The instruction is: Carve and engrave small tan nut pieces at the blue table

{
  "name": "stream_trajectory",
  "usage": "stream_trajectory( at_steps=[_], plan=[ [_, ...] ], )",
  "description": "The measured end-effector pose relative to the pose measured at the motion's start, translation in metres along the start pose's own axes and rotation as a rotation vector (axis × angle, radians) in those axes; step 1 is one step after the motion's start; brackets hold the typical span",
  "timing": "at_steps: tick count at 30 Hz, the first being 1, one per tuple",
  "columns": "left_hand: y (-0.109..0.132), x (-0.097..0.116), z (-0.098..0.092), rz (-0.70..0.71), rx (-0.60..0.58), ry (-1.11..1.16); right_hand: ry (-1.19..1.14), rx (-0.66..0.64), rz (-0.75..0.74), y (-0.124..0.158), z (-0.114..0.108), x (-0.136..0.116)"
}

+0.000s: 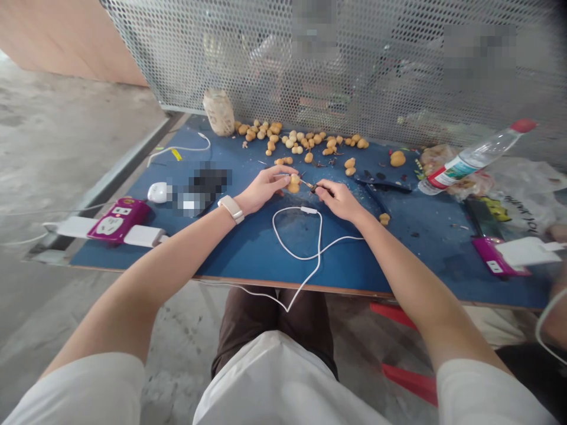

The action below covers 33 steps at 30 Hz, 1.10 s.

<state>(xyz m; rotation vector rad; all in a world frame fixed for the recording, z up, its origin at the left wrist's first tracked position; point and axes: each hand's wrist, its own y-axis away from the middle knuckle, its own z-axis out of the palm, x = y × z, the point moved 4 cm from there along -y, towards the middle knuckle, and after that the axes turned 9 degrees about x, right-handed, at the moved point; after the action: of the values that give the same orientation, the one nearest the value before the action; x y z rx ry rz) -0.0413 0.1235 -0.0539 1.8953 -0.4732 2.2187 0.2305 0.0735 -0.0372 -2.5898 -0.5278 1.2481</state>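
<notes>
Left hand (264, 188) clasps tan nut (293, 184)

Nothing reads clearly for you: the black lettering on the plastic bag (527, 206) by the blue table's (443, 277) right edge and the bottle label (452, 168) stay illegible.

The left hand (264, 189) is holding one small tan fruit (293, 184), and the right hand (339, 200) pinches a small dark piece (316, 189) above the blue table (248, 254), near a white cable (319, 236)
</notes>
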Motion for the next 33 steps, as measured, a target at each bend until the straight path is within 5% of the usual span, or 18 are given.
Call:
stream_trajectory(
  at_steps=[33],
  plan=[
    [0.0035, 0.0057, 0.0029, 0.024, 0.031, -0.049, 0.0, -0.022, 0.006, 0.0004, -0.002, 0.0019]
  ],
)
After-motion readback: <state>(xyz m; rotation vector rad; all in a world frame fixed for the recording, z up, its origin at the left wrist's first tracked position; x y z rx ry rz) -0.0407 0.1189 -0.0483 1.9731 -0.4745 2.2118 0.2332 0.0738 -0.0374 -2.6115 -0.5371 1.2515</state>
